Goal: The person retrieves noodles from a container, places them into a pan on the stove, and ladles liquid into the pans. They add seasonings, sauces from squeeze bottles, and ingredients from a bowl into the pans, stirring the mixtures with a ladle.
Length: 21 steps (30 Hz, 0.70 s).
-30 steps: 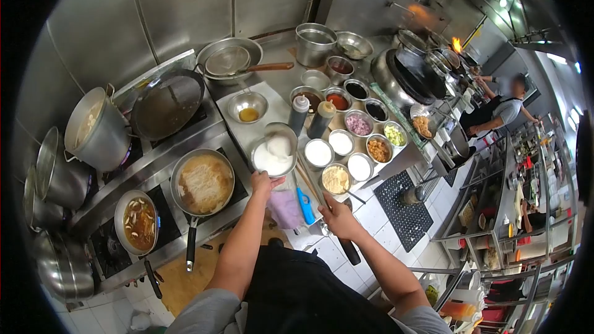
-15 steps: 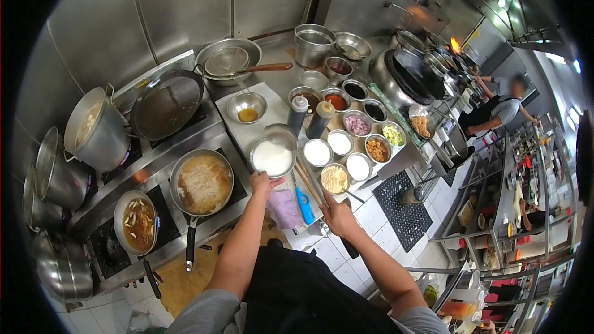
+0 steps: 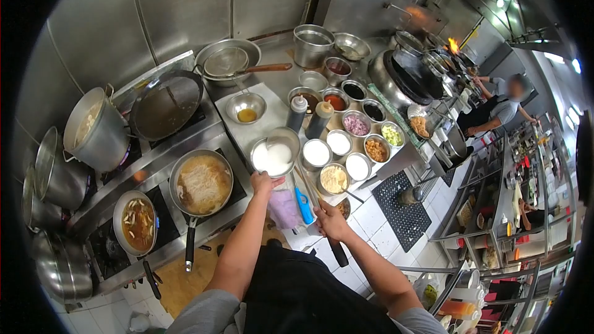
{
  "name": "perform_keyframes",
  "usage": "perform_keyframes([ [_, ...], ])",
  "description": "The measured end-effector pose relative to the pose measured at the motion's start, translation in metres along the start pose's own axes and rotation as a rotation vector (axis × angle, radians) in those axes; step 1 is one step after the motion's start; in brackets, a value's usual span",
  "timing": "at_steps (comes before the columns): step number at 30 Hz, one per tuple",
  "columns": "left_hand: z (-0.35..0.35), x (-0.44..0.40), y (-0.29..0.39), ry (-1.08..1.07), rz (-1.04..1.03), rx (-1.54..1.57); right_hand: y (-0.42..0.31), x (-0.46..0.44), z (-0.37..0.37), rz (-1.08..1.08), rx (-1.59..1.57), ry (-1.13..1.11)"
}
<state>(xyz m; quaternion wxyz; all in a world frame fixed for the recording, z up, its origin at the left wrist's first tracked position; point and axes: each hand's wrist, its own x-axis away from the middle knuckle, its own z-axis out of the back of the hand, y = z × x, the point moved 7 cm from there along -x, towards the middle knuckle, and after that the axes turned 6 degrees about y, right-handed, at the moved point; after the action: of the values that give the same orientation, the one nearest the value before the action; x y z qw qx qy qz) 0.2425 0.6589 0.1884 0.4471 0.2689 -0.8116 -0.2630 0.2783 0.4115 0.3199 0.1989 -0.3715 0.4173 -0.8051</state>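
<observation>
My left hand pinches the near rim of a metal bowl that holds white liquid. A round ladle head shows in this bowl, at its right side. Fingers wrapped round the ladle's long shaft, my right hand is to the right, with the black handle end sticking out below it. Between the hands lie a blue lighter and a folded purple cloth. Near the right hand is a cup of pale yellow powder with a spoon in it.
On the left stove are a pan with a browned sheet of food, a pan of brown sauce, a dark wok and a tall pot. Squeeze bottles and several ingredient cups stand ahead. A co-worker is far right.
The ladle head has shifted within the white liquid. My right hand has moved slightly down and left along with the handle. My left hand stays at the bowl rim.
</observation>
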Motion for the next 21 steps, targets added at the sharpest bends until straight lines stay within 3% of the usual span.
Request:
perform_keyframes([
  [2,0.002,0.000,0.000,-0.002,-0.001,-0.008,0.007,0.002,-0.009,-0.160,-0.346,-0.074],
  [9,0.012,-0.006,-0.006,-0.026,0.012,0.024,-0.004,0.013,-0.011,-0.343,-0.724,-0.133],
  [11,0.012,-0.009,-0.008,-0.141,0.019,0.063,-0.010,0.016,-0.011,-0.370,-0.861,-0.189],
  [15,0.012,-0.009,-0.005,-0.203,0.026,0.099,-0.013,0.015,-0.008,-0.380,-0.875,-0.197],
  [17,0.016,-0.009,-0.010,-0.119,0.134,-0.030,-0.009,0.012,-0.005,-0.348,-0.806,-0.172],
  [21,0.019,0.009,-0.014,-0.143,0.357,-0.056,-0.012,0.014,0.002,-0.284,-0.646,-0.105],
])
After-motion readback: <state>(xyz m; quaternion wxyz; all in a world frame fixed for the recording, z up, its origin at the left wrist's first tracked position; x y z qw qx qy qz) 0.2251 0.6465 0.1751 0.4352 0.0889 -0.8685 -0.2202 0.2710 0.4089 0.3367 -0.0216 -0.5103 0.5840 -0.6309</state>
